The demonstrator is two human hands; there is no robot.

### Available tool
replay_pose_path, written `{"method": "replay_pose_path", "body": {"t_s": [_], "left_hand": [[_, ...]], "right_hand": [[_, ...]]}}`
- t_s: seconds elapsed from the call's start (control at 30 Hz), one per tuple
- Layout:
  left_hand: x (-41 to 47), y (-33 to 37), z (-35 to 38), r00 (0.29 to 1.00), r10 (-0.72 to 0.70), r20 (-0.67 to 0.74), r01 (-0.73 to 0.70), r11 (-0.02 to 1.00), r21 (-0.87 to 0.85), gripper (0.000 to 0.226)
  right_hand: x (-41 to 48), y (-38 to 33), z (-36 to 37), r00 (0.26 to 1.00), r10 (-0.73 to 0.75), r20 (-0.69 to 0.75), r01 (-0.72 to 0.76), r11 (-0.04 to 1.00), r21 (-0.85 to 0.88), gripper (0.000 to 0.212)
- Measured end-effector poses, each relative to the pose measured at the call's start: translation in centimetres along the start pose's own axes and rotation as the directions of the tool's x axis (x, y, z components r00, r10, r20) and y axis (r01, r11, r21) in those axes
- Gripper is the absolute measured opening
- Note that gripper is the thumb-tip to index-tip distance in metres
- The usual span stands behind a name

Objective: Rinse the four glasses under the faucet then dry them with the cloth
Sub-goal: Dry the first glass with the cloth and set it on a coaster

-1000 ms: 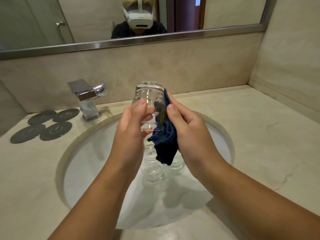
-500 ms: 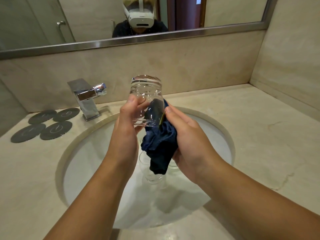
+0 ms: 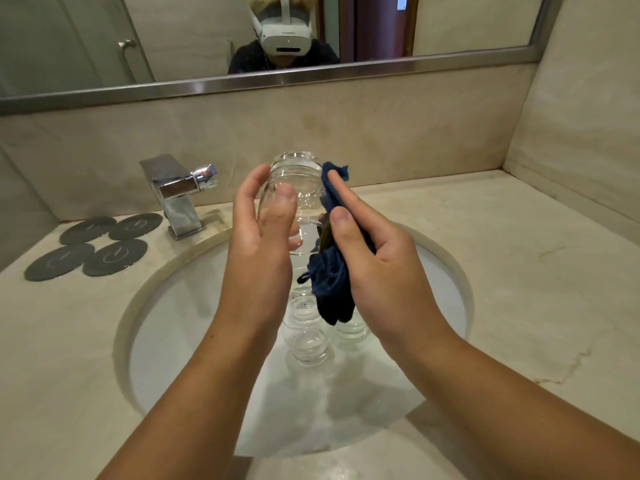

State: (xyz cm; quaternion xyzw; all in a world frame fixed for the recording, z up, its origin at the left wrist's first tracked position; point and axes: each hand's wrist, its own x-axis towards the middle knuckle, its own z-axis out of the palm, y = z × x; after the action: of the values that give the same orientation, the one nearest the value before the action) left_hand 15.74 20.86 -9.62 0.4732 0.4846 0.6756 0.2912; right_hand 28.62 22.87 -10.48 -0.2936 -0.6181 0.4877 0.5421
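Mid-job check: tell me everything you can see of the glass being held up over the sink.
The held glass is clear and looks like real glass, with rounded ribs ringing its wall. It is roughly upright, slightly tilted, above the sink; which end is up is unclear. The left hand grips it, thumb on the near side, fingers curving behind. The right hand presses a dark blue cloth against its right side.
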Motion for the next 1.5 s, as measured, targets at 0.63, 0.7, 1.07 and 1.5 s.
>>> {"method": "replay_pose_path", "body": {"t_s": [0.63,0.7,1.07,1.5], "left_hand": [[0.4,0.2,-0.3,1.0,0.006,-0.016,-0.004,0.997,0.083,0.042],[0.3,0.5,-0.3,1.0,-0.001,-0.001,0.002,0.992,0.129,0.035],[-0.8,0.5,0.5,0.998,0.061,0.012,-0.062,0.987,0.147,0.047],[0.4,0.3,0.0,0.981,-0.125,-0.145,0.137,0.987,0.08,0.031]], "right_hand": [[0.1,0.5,0.5,0.951,0.298,0.088,-0.31,0.9,0.307,0.031],[0.3,0.5,0.3,0.972,0.232,0.036,-0.233,0.937,0.262,0.031],[0.4,0.7,-0.2,0.998,-0.043,-0.037,0.043,0.999,0.013,0.045],[-0.1,1.5,0.7,0.988,0.15,0.04,-0.154,0.976,0.151,0.04]]}}
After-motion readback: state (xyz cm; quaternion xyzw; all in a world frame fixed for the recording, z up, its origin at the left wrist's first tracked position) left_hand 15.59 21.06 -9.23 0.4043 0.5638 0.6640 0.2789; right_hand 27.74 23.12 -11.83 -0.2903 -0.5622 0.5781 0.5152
